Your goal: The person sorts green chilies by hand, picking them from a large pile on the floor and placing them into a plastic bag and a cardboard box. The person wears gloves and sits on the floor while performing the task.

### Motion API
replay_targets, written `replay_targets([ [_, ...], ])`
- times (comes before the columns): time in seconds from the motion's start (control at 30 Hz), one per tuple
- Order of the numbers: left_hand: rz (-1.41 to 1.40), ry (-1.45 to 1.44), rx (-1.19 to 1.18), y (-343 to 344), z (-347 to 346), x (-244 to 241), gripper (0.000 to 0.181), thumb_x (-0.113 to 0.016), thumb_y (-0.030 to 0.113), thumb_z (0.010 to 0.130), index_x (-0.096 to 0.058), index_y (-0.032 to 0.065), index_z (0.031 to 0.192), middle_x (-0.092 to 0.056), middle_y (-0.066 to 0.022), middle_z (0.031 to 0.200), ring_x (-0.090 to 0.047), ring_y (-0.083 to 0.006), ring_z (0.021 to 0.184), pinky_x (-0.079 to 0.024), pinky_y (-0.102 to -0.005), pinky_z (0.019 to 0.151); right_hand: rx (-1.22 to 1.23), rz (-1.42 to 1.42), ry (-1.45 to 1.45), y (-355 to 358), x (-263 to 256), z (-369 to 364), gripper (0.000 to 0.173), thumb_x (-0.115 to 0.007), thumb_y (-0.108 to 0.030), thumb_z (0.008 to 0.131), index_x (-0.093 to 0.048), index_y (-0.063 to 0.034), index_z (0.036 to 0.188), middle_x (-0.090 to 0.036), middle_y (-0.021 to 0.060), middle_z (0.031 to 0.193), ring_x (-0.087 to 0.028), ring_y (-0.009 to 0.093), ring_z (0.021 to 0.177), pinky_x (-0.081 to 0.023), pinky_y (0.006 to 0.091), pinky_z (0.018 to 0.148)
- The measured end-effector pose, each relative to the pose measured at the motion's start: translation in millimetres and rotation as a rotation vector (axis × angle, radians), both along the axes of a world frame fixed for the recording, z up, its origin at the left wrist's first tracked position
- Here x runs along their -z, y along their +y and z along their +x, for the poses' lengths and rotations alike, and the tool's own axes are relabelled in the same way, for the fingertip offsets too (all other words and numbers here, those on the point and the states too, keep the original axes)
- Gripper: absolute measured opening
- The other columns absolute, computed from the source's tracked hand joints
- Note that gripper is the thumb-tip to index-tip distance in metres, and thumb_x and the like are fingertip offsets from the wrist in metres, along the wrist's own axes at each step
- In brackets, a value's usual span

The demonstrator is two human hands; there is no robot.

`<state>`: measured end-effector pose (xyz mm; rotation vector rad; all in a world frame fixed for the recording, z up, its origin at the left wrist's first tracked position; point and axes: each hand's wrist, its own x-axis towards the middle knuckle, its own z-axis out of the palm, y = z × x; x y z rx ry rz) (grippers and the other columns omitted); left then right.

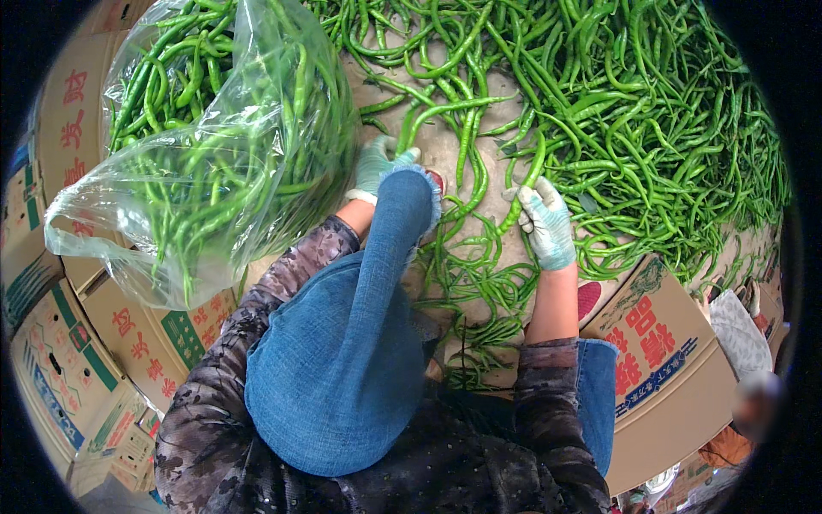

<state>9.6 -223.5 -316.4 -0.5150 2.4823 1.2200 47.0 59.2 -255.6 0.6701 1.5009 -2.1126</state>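
Observation:
My right hand (pixel 548 225), in a white and pale-green glove, pinches one long green chili pepper (pixel 534 164) between thumb and fingers. My left hand (pixel 374 166), gloved the same way, holds the lower ends of a couple of green peppers (pixel 407 128); my denim-covered knee hides part of it. Close on its left stands a large clear plastic bag (pixel 96 212) full of peppers, its mouth loosely gathered. Loose peppers (pixel 478 257) lie on the floor between my legs, beneath both hands.
A big heap of green chili peppers (pixel 642 115) spreads over the floor at the right and far side. Printed cardboard boxes (pixel 128 340) stand at the left. Another cardboard box (pixel 668 398) is by my right leg. A partly visible person (pixel 738 334) is at the far right.

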Motion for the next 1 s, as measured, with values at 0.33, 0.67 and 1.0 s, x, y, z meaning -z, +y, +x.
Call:
replay_targets([
  [0.33, 0.415, 0.093, -0.237, -5, 13, 16, 0.026, -0.057, 0.019, 0.095, -0.052, 0.0038, 0.115, -0.058, -0.0044, 0.094, -0.052, -0.0113, 0.076, -0.048, -0.0288, 0.068, -0.428, 0.911, 0.642, -69, 11, -71, 0.054, -0.069, -0.021, 0.082, -0.048, -0.0050, 0.129, -0.058, 0.0149, 0.120, -0.061, 0.028, 0.105, -0.048, 0.0350, 0.090],
  [0.67, 0.516, -0.150, -0.438, -15, 26, 16, 0.018, -0.057, 0.014, 0.092, -0.051, 0.0042, 0.106, -0.053, -0.0012, 0.084, -0.050, -0.0111, 0.071, -0.046, -0.0297, 0.063, -0.675, 1.136, 0.678, -23, 4, -102, 0.030, -0.066, -0.029, 0.083, -0.064, -0.0114, 0.107, -0.065, 0.0135, 0.101, -0.061, 0.032, 0.092, -0.048, 0.0420, 0.081],
  [1.0, 0.470, 0.062, -0.315, 16, -23, -7, 0.019, -0.059, 0.010, 0.087, -0.055, 0.0025, 0.103, -0.059, -0.0072, 0.090, -0.057, -0.0182, 0.080, -0.047, -0.0347, 0.072, -0.522, 1.113, 0.049, -73, 62, -68, 0.038, -0.070, -0.039, 0.074, -0.063, -0.0084, 0.096, -0.067, 0.0171, 0.089, -0.064, 0.036, 0.087, -0.048, 0.0428, 0.079],
])
